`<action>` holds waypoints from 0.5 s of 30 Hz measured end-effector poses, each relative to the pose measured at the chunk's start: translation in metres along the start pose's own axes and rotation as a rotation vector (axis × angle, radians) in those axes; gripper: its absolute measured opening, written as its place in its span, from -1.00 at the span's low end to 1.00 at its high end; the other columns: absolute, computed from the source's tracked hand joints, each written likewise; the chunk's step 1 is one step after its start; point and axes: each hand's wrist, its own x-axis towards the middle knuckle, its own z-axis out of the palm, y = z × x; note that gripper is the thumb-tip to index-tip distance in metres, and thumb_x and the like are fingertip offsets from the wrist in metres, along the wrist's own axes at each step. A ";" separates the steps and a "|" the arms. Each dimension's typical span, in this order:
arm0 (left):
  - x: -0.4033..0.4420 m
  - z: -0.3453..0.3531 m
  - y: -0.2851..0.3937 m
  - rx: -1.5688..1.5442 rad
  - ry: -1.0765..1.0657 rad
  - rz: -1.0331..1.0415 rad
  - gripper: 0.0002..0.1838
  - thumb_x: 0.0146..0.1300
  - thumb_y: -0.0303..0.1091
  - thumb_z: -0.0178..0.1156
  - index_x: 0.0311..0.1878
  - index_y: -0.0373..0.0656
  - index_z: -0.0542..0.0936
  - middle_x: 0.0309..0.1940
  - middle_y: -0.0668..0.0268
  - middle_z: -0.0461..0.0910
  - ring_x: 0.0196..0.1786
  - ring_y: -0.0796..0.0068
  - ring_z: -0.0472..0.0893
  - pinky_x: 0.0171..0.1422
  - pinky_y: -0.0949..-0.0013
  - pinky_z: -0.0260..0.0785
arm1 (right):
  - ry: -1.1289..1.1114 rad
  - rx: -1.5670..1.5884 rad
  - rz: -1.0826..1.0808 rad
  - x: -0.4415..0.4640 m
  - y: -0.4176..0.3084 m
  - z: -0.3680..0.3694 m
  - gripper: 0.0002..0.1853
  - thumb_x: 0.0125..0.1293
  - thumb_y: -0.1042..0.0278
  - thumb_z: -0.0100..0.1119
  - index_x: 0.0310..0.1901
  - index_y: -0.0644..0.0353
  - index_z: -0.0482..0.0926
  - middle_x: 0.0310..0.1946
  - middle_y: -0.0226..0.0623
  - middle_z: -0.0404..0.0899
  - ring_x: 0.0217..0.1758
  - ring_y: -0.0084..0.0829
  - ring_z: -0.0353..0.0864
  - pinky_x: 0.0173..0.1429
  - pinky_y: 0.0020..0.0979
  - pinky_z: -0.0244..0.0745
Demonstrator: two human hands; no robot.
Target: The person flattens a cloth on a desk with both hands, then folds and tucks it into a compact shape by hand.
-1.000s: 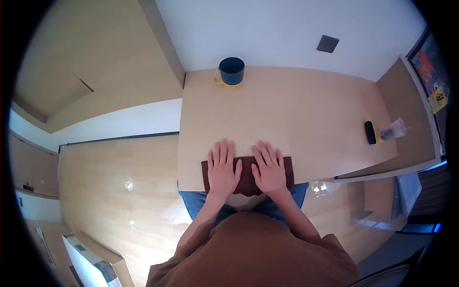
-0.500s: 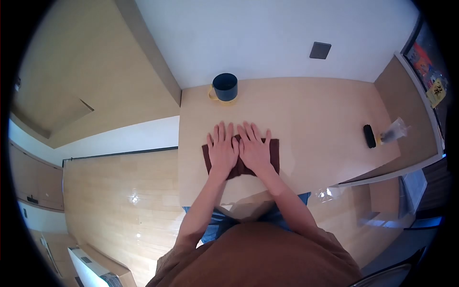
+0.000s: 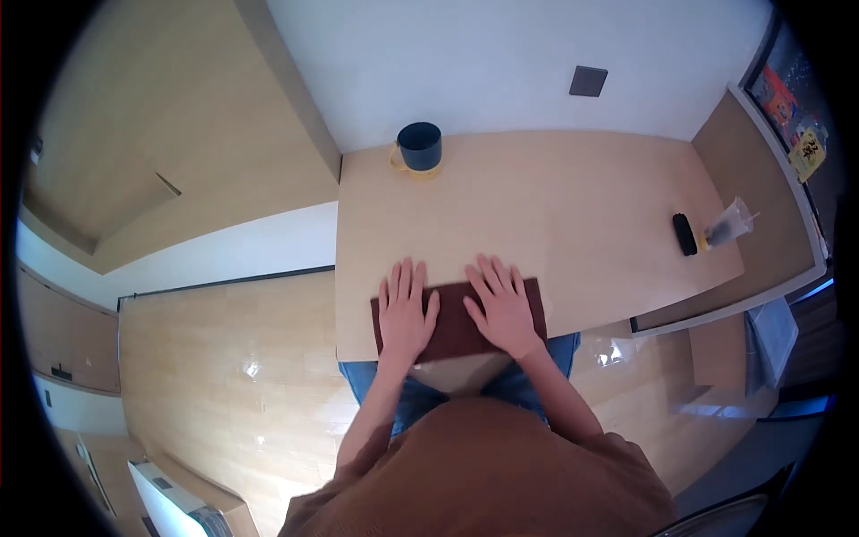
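Note:
A dark maroon cloth (image 3: 452, 327) lies spread flat on the light wooden table (image 3: 528, 206), by its front edge. My left hand (image 3: 405, 315) presses flat on the cloth's left part, its fingertips reaching past the far edge onto the wood. On the right part rests my right hand (image 3: 503, 311), also flat, fingers spread and tips beyond the cloth. A gap of bare cloth shows between the two thumbs. Neither hand grips anything.
A dark blue mug with a yellow base and handle (image 3: 419, 148) stands at the back left of the table. Toward the right edge are a black case (image 3: 684, 234) and a clear plastic cup with a straw (image 3: 729, 222). A wall (image 3: 501, 72) closes the back.
Both hands have moved apart and nearer to my body. The cloth, bunched between them before, is now wider and smoother and closer to the front edge.

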 end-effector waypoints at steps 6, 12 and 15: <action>-0.008 -0.003 0.005 0.045 -0.027 -0.029 -0.28 0.53 0.02 0.05 0.64 -0.11 0.26 0.65 0.02 0.17 0.70 0.02 0.11 0.72 -0.18 -0.12 | -0.031 -0.035 0.033 -0.003 -0.004 0.004 -0.35 0.52 -0.05 0.08 0.55 0.00 0.36 0.64 -0.10 0.16 0.71 -0.03 0.09 0.70 0.27 -0.12; 0.051 0.017 -0.026 0.090 -0.013 0.044 -0.33 0.52 0.07 0.02 0.65 0.21 0.28 0.67 0.14 0.15 0.71 0.07 0.11 0.71 -0.24 -0.12 | 0.019 -0.115 -0.037 0.056 0.015 0.026 -0.32 0.54 -0.09 0.01 0.61 -0.05 0.28 0.66 -0.08 0.12 0.72 -0.02 0.06 0.67 0.38 -0.19; 0.094 0.035 -0.043 0.139 0.020 0.041 -0.35 0.54 0.08 -0.02 0.64 0.21 0.29 0.66 0.15 0.18 0.70 0.10 0.11 0.71 -0.24 -0.11 | 0.066 -0.128 -0.029 0.109 0.031 0.055 -0.32 0.53 -0.09 0.02 0.60 -0.04 0.28 0.65 -0.07 0.13 0.72 -0.05 0.06 0.68 0.38 -0.22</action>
